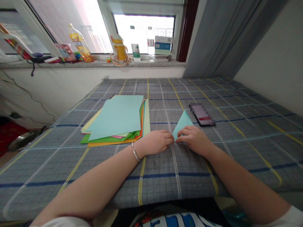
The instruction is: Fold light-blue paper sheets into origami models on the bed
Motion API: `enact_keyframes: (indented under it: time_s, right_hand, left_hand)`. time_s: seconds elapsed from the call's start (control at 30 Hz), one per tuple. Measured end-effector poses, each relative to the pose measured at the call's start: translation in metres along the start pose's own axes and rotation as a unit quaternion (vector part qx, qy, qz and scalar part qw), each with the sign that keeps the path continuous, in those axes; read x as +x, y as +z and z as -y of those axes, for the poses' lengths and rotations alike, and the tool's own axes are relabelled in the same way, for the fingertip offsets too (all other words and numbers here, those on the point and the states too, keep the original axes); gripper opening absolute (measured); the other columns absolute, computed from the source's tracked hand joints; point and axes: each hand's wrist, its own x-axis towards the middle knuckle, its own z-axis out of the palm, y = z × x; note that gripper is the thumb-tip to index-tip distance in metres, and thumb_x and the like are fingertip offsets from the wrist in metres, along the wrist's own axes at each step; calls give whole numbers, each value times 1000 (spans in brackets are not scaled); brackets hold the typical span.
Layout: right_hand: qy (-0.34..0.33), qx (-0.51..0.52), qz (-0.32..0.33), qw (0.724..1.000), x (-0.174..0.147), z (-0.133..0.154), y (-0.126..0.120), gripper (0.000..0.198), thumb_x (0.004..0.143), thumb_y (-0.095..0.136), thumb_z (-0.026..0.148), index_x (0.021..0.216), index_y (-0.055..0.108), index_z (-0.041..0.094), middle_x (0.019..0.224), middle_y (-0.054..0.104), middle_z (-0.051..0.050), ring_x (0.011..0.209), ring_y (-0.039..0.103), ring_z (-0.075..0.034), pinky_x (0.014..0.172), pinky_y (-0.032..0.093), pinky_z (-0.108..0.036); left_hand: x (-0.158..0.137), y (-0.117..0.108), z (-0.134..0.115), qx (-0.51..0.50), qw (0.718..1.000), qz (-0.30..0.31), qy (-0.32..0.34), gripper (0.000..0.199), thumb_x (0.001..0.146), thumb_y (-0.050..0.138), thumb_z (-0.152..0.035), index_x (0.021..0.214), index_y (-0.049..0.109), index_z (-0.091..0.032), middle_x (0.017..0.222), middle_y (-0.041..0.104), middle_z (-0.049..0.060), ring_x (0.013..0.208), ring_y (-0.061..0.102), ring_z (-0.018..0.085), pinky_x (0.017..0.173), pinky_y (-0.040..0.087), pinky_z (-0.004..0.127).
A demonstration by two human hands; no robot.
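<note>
A light-blue sheet of paper folded into a triangle (183, 121) lies on the checked cloth, its point facing away from me. My left hand (159, 141) has its fingers closed at the paper's left corner, a bracelet (135, 154) on its wrist. Over the lower right part of the paper rests my right hand (194, 138), fingers bent and pinching near the bottom edge. The two hands' fingertips almost meet at that corner. The right hand covers much of the paper's lower half.
A stack of coloured paper (118, 115) sits left of my hands. A phone (202, 114) lies beyond my right hand. The checked cloth (163, 176) covers the surface. Bottles, a yellow cup (120, 50) and boxes (163, 46) stand on the windowsill.
</note>
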Motion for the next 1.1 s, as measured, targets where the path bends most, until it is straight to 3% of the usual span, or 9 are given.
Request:
enact_keyframes:
  time_s: [0.23,0.53,0.7,0.8,0.9,1.0,1.1]
  right_hand:
    - [5,11,-10,1000,-4,-5,-1,29,83,60,4,88,74,29,101,71,1,91,57,-19,78,39,-35]
    - [5,29,-25,999,-8,-12,1,33,81,58,0,84,75,28,101,72,1,91,60,-19,81,42,-34]
    - [11,50,-49,998,-10,-12,-1,33,80,53,0,80,73,26,97,72,0,89,60,-19,82,45,-35]
    - [75,52,-122,988,-12,-17,0,31,79,50,1,82,72,24,102,71,-3,97,59,-21,90,45,-37]
    - [203,24,-181,962,-13,-26,6,28,79,49,8,94,71,19,106,69,-9,101,58,-25,95,45,-42]
    - [304,2,-169,937,-13,-34,19,32,84,49,21,110,65,11,108,67,-16,105,58,-31,95,45,-47]
    - [341,15,-127,931,-10,-35,30,39,86,48,30,114,62,6,110,67,-21,105,59,-34,96,44,-49]
  left_hand:
    - [-3,-1,3,-11,1000,-7,9,26,88,50,-10,108,65,-15,117,68,7,113,59,21,101,47,35]
    - [-9,-3,6,53,998,-13,26,24,91,47,-13,102,68,-17,120,69,5,110,61,22,95,50,38]
    - [-11,-1,8,21,1000,-15,6,23,88,48,-9,99,66,-17,121,68,5,113,60,22,98,48,36]
    - [-13,0,11,-16,1000,-20,-10,21,88,46,-8,93,64,-17,117,68,6,110,60,20,98,48,34]
    - [-13,2,14,-38,998,-26,-45,20,88,45,-9,93,62,-17,110,68,7,105,62,19,96,49,33]
    - [-11,5,15,-47,993,-58,-88,23,91,43,-11,104,62,-16,112,66,8,110,60,19,101,46,33]
    - [-7,10,12,-46,989,-82,-116,29,98,41,-25,117,60,-15,125,62,10,124,53,22,110,39,37]
